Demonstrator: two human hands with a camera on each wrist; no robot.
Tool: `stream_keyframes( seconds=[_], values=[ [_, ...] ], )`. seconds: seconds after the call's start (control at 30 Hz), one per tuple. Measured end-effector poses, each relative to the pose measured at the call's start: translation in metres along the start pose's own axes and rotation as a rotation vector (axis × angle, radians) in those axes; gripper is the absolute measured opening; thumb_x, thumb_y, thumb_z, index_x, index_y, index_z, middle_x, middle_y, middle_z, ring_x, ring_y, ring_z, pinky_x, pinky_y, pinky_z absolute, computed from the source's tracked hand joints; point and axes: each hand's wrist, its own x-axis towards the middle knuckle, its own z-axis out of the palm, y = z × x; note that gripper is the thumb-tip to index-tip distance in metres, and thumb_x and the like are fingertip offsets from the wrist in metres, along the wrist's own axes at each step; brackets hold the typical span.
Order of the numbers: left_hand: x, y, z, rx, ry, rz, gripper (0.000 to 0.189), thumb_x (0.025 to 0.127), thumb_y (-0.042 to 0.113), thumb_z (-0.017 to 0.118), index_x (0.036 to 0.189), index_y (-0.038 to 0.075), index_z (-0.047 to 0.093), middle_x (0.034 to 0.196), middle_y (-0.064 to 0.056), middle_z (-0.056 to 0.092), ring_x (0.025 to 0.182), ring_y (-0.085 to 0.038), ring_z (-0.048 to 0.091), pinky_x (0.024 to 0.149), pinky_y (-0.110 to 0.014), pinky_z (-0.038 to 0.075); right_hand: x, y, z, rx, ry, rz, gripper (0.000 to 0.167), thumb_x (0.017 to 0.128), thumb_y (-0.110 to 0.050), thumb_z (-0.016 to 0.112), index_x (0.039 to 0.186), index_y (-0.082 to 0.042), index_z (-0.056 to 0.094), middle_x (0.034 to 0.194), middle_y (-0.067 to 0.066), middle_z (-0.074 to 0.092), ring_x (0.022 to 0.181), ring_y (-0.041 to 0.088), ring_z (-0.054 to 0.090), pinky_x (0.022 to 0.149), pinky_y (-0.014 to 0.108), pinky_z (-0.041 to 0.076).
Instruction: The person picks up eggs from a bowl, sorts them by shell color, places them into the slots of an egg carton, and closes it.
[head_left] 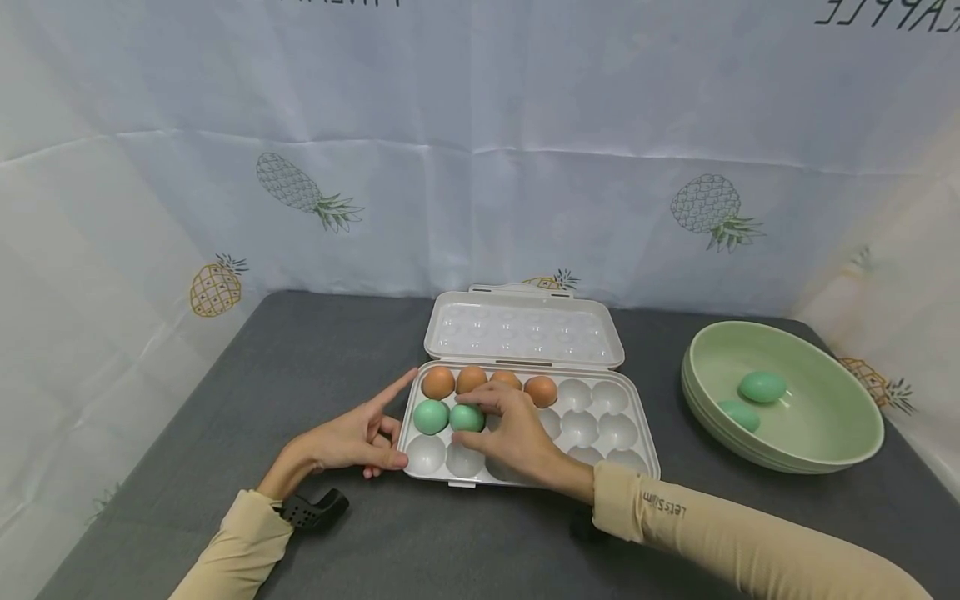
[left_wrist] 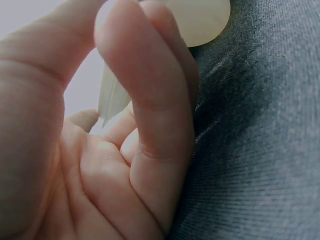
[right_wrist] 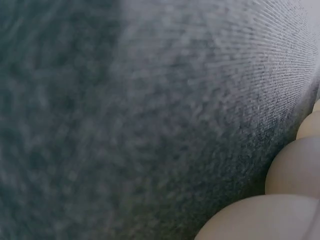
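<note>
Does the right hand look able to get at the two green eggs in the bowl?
Probably yes, once free: the right hand pinches another green egg in the carton. The bowl stands open on that arm's side, and nothing visible covers the two green eggs.

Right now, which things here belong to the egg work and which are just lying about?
Seem part of the job: open egg carton; four brown eggs; four visible green eggs; green bowl holding two of them.

Probably just background: pineapple-print cloth behind; dark tabletop; black wristband.
</note>
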Motion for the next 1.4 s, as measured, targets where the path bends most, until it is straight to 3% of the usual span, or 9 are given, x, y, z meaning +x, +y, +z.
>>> stream_keyframes(
  seconds=[0.23,0.4,0.6,0.77,0.9,1.17,1.4],
  values=[
    [0.0,-0.001,0.0,0.009,0.004,0.008,0.118,0.093,0.008,0.075,0.163,0.03,-0.018,0.085,-0.005,0.064,0.058,-0.006,0.06,0.052,-0.02,0.054,0.003,-0.008,-0.013,0.142,0.035,0.06,0.042,0.08,-0.008,0.087,0.119,-0.001,0.074,0.113,0.016,0.07,0.11,0.03,0.067,0.103,0.038,0.056],
    [0.0,-0.001,0.0,0.004,-0.003,0.019,0.118,0.093,0.008,0.074,0.163,0.029,-0.018,0.085,-0.004,0.064,0.059,-0.005,0.06,0.053,-0.02,0.054,0.021,-0.021,-0.048,0.224,0.105,0.037,0.042,0.082,-0.001,0.084,0.122,0.002,0.072,0.124,0.02,0.071,0.122,0.034,0.065,0.107,0.035,0.054],
    [0.0,-0.003,-0.001,0.015,-0.002,0.03,0.118,0.093,0.007,0.074,0.163,0.029,-0.018,0.085,-0.004,0.063,0.058,-0.005,0.06,0.052,-0.02,0.054,0.039,-0.042,-0.102,0.249,0.243,0.017,0.043,0.086,0.003,0.077,0.128,0.004,0.068,0.132,0.016,0.067,0.123,0.013,0.065,0.107,0.024,0.051],
    [0.001,-0.003,-0.001,0.024,0.001,0.029,0.117,0.094,0.007,0.074,0.163,0.029,-0.018,0.086,-0.005,0.064,0.059,-0.005,0.06,0.052,-0.02,0.054,0.043,-0.046,-0.137,0.3,0.344,-0.029,0.037,0.086,0.005,0.077,0.122,-0.006,0.074,0.118,-0.002,0.073,0.112,0.005,0.069,0.104,0.026,0.054],
    [0.002,-0.003,0.0,0.032,0.001,0.028,0.117,0.094,0.007,0.074,0.163,0.029,-0.018,0.085,-0.005,0.064,0.058,-0.005,0.06,0.052,-0.02,0.054,0.037,-0.043,-0.158,0.371,0.39,-0.059,0.036,0.085,0.009,0.076,0.115,-0.01,0.077,0.109,-0.009,0.075,0.107,0.005,0.071,0.1,0.025,0.056],
    [0.002,-0.003,0.0,0.009,-0.008,0.042,0.118,0.093,0.004,0.073,0.163,0.027,-0.019,0.085,-0.004,0.064,0.059,-0.005,0.06,0.051,-0.019,0.053,0.011,-0.024,-0.192,0.412,0.454,-0.107,0.032,0.083,0.016,0.074,0.113,0.007,0.074,0.101,-0.003,0.079,0.099,0.008,0.074,0.091,0.022,0.059],
    [0.001,-0.003,0.001,0.019,0.001,0.04,0.118,0.093,0.005,0.074,0.163,0.027,-0.019,0.084,-0.004,0.064,0.058,-0.005,0.059,0.051,-0.02,0.053,-0.028,0.007,-0.223,0.367,0.501,-0.046,0.033,0.084,0.016,0.073,0.116,0.01,0.072,0.101,-0.004,0.08,0.095,0.005,0.074,0.088,0.016,0.058]
  ],
)
